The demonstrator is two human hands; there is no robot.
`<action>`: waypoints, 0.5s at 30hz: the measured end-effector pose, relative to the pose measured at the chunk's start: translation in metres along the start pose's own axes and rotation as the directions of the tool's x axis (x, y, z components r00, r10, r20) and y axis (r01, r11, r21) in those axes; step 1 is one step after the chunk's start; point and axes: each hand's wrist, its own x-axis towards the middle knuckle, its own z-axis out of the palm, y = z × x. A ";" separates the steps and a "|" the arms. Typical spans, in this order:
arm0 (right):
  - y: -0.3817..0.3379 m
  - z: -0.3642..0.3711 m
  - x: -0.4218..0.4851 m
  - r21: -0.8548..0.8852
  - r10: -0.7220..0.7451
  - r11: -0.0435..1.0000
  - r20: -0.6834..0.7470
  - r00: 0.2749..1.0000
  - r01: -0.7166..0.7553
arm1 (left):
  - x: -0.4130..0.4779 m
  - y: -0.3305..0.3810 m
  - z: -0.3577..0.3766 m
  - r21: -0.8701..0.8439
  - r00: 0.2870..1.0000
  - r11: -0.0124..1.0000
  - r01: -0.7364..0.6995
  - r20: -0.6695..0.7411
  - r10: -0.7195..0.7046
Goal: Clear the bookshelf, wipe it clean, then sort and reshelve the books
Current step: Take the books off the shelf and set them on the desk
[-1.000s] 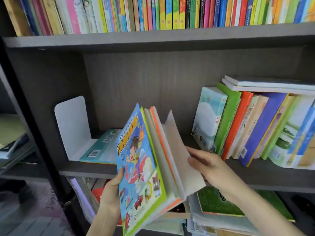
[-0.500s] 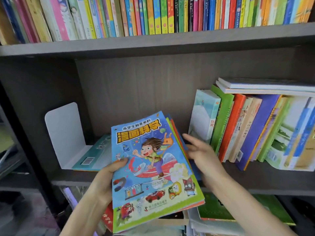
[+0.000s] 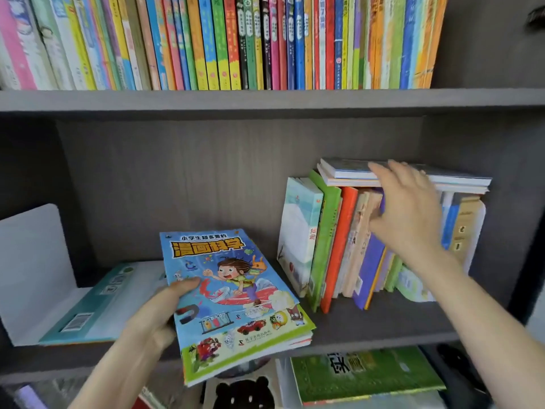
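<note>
Blue comic books (image 3: 236, 299) gripped by the left hand (image 3: 156, 317) could slip, and the right hand (image 3: 410, 222), fingers spread, could topple leaning books (image 3: 333, 246).

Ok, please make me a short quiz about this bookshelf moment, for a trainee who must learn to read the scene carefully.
1. True or false: the left hand holds the blue comic book with its thumb on the cover.
2. Where is the right hand? A) helping to hold the blue comic book; B) at the leaning books on the right; C) out of the picture.
3. The teal book next to the white bookend: is it standing or lying flat?

Key: 1 true; 2 B; 3 lying flat.
</note>
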 end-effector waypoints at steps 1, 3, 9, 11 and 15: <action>0.010 0.004 0.011 -0.097 0.007 0.995 0.091 0.996 0.001 | 0.004 0.000 0.003 0.023 1.000 1.000 -0.001 -0.013 0.001; 0.021 0.007 0.030 -0.231 -0.004 0.971 0.202 0.979 0.052 | 0.010 0.002 0.004 0.054 1.000 0.998 0.016 -0.016 -0.015; 0.023 -0.015 0.054 -0.306 -0.104 0.937 0.222 0.970 0.170 | 0.010 0.008 -0.007 0.159 0.992 0.980 0.119 0.019 -0.124; 0.024 -0.015 0.039 -0.200 -0.211 0.955 0.063 0.975 0.219 | 0.009 0.009 -0.012 0.182 0.989 0.973 0.140 0.020 -0.146; 0.007 -0.038 -0.005 -0.002 -0.480 0.865 -0.298 0.825 0.502 | 0.007 0.017 -0.018 0.254 0.987 0.956 0.147 0.018 -0.157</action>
